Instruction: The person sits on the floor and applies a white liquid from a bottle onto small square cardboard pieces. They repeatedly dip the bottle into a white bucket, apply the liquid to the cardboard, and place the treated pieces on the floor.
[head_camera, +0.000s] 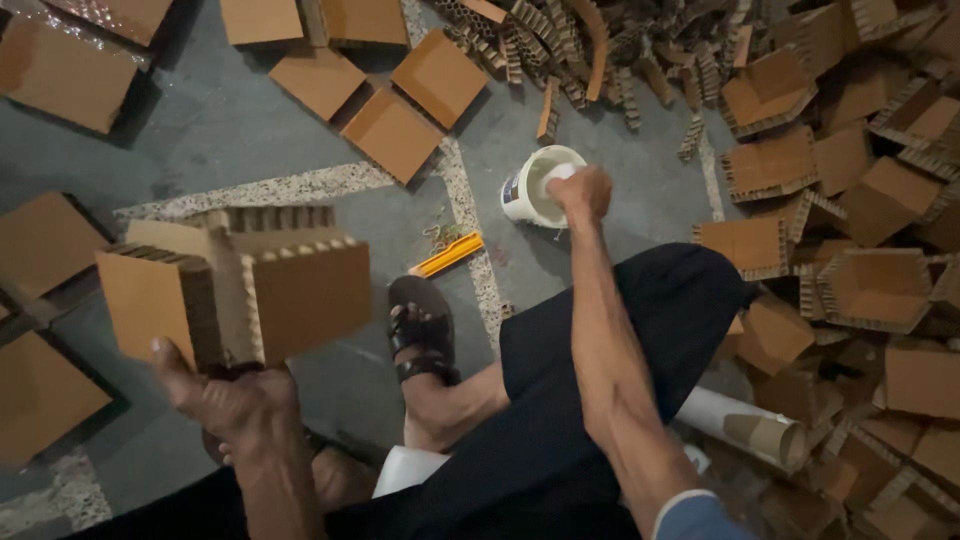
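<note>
My left hand (225, 400) grips from below a corner piece made of thick honeycomb cardboard panels (250, 285), held up at the left. My right hand (582, 190) is stretched forward over a white plastic tub (535, 190) on the floor; its fingers are closed, reaching into the tub's mouth, and what they hold is hidden. A yellow utility knife (449, 254) lies on the floor between the tub and my sandalled foot (420, 335).
Flat cardboard squares (392, 133) lie scattered on the grey concrete floor at the top and left. A large heap of honeycomb cardboard corner pieces (860, 200) fills the right side. A cardboard tube (760, 430) lies by my right leg.
</note>
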